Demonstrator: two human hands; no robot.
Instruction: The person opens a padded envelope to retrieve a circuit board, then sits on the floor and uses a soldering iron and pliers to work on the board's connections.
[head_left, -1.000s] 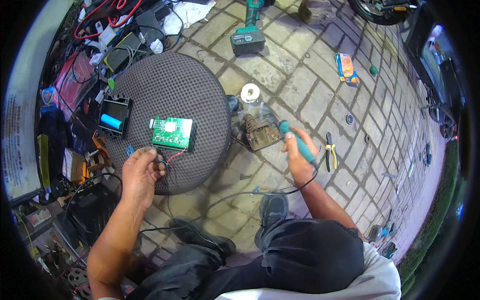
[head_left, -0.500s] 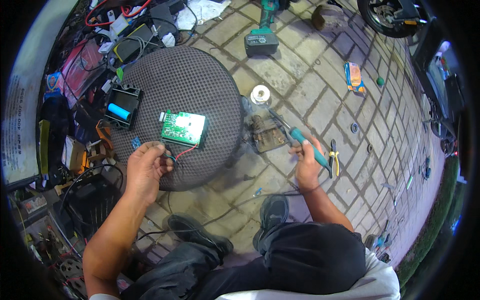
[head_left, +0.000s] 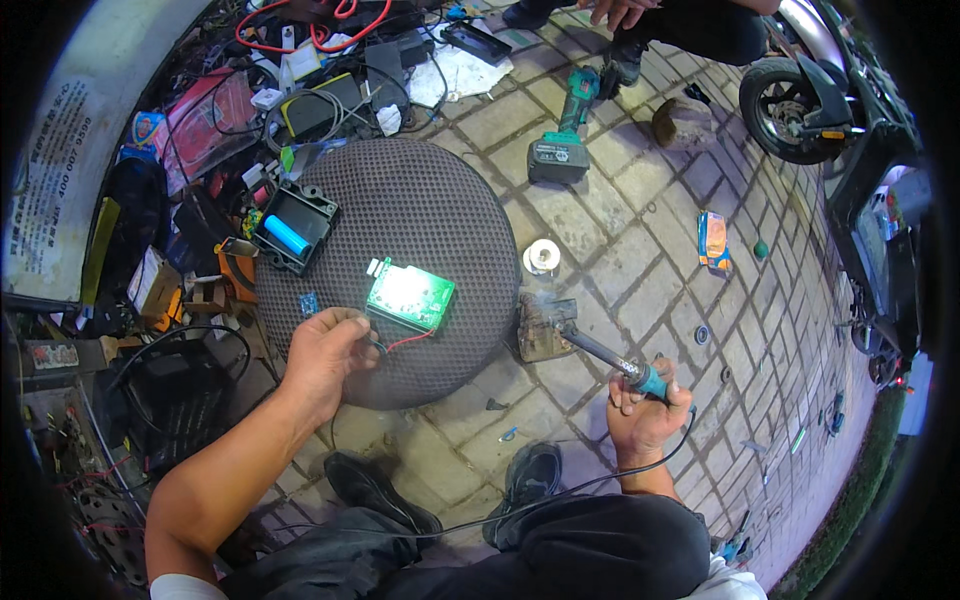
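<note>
My left hand (head_left: 330,355) is closed in a pinch on the end of thin wires. From it a red wire (head_left: 408,340) runs up to a green circuit board (head_left: 410,297), brightly lit, on the round woven-top stool (head_left: 440,210). My right hand (head_left: 645,415) grips a soldering iron (head_left: 652,382) by its teal handle. Its tip reaches the dark, stained block (head_left: 545,330) on the paving beside the stool; faint smoke shows there. A black open case (head_left: 298,228) with a blue cylindrical cell (head_left: 287,236) lies at the stool's left, and a tiny blue board (head_left: 309,302) sits near my left hand.
A solder spool (head_left: 542,257) and a teal cordless drill (head_left: 565,130) rest on the paving. Clutter with cables (head_left: 320,105) piles up at the left. Another person's hand (head_left: 618,14) shows at the top. A motorbike wheel (head_left: 790,110) stands far right. The iron's cord (head_left: 560,490) crosses my legs.
The view has shifted, and another person now shows at the top. My right hand has turned the soldering iron, bringing its tip to the stained block. My left hand still pinches the wires.
</note>
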